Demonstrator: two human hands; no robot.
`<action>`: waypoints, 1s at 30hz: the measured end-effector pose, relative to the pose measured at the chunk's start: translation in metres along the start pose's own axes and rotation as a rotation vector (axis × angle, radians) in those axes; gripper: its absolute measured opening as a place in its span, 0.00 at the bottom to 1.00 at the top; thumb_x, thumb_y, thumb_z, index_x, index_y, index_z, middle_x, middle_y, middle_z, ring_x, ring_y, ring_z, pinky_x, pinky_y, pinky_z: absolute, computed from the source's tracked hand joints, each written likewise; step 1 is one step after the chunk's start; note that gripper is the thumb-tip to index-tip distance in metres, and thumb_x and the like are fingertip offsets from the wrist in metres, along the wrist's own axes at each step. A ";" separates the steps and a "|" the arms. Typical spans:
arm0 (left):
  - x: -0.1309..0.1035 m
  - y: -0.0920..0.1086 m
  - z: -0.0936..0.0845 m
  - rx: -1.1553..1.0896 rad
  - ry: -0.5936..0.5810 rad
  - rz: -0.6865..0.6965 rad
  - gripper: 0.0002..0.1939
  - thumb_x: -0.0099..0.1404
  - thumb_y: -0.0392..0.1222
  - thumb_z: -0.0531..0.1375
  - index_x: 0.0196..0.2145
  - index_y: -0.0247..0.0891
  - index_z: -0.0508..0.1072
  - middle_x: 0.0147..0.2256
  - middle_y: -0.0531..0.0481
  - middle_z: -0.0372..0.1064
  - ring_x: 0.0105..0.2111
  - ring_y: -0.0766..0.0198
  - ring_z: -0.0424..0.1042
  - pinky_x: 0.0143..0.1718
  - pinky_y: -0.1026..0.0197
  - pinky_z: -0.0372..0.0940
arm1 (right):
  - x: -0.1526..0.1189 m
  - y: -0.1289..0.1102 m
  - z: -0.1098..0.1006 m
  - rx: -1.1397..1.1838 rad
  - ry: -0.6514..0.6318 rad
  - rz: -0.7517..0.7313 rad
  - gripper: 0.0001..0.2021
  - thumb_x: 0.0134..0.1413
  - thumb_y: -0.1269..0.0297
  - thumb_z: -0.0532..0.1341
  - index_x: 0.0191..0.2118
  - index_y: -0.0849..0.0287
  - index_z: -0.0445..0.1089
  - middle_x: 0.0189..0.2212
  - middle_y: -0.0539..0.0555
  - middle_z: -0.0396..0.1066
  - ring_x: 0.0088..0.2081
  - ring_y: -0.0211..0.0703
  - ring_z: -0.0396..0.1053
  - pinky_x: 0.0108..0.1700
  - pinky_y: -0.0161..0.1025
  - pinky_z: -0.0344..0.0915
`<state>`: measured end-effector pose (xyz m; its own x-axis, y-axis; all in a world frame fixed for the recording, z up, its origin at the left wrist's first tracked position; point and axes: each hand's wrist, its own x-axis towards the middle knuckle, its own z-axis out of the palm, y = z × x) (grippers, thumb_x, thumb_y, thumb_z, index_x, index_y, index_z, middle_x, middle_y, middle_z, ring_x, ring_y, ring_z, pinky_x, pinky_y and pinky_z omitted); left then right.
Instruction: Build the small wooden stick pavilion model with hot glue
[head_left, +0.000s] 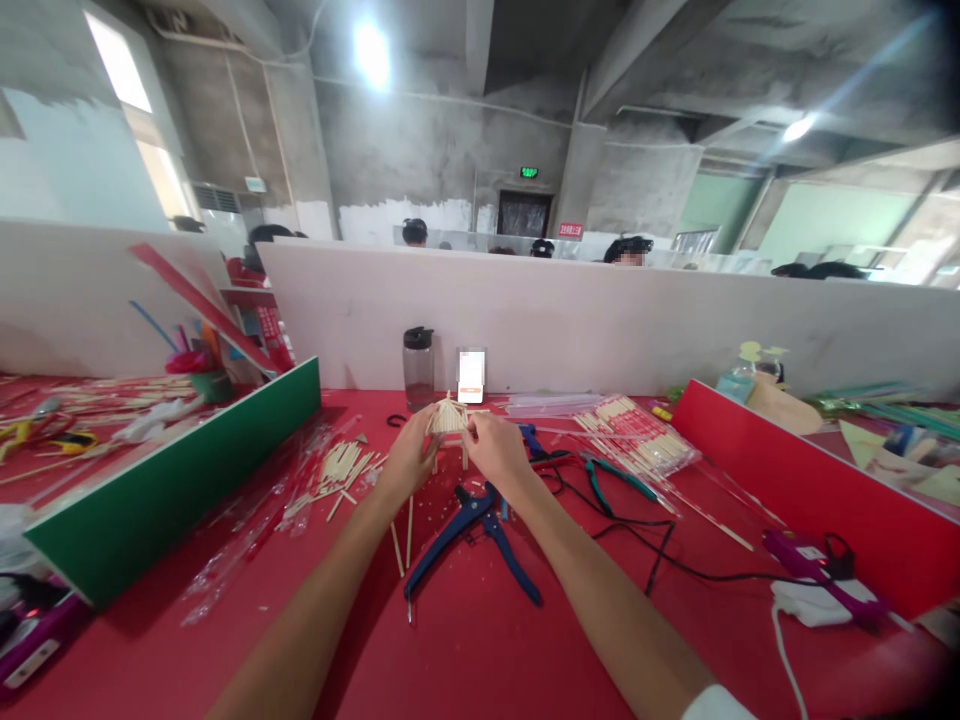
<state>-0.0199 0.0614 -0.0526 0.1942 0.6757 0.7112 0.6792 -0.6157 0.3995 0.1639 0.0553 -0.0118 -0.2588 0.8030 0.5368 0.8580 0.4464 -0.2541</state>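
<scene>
A small house-like model of pale wooden sticks (449, 416), with a sloped roof and thin legs, is held up in the middle of the head view. My left hand (411, 455) grips its left side, fingers closed. On the other side, my right hand (496, 448) pinches the model's right edge; whether a loose stick is also between those fingertips I cannot tell. Below the model lie blue-handled cutters (480, 530), their handles spread toward me. Loose cut sticks (345, 468) are heaped left of my left hand. A blue glue gun (531, 437) lies partly behind my right hand.
A bottle (418, 368) and a lit phone (471, 375) stand by the white partition (360, 310). Green-handled pliers (600, 487), a black cable (667, 545) and packaged sticks (637, 435) lie right. A green board (187, 480) and a red board (810, 490) flank the table.
</scene>
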 end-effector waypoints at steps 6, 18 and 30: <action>-0.001 0.000 -0.001 -0.001 -0.006 -0.008 0.23 0.70 0.42 0.52 0.61 0.38 0.58 0.58 0.38 0.64 0.58 0.53 0.65 0.59 0.48 0.61 | 0.006 0.003 -0.002 -0.006 -0.040 0.017 0.04 0.58 0.68 0.59 0.34 0.57 0.71 0.32 0.54 0.75 0.34 0.42 0.71 0.34 0.35 0.56; -0.002 0.003 -0.004 -0.006 -0.009 -0.026 0.23 0.71 0.44 0.51 0.61 0.36 0.58 0.57 0.37 0.65 0.57 0.52 0.65 0.58 0.48 0.61 | 0.002 0.015 0.002 0.138 0.018 -0.098 0.04 0.59 0.69 0.59 0.38 0.55 0.70 0.35 0.51 0.74 0.36 0.40 0.71 0.37 0.33 0.58; -0.002 0.003 -0.005 0.017 -0.018 -0.057 0.24 0.71 0.45 0.51 0.61 0.35 0.59 0.57 0.36 0.65 0.57 0.51 0.66 0.58 0.47 0.61 | 0.009 0.025 0.011 0.424 0.031 -0.007 0.01 0.56 0.67 0.62 0.34 0.57 0.71 0.32 0.52 0.75 0.34 0.41 0.72 0.40 0.37 0.64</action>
<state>-0.0212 0.0561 -0.0499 0.1674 0.7170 0.6767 0.7015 -0.5689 0.4292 0.1780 0.0784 -0.0224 -0.2456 0.7900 0.5618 0.5963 0.5801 -0.5550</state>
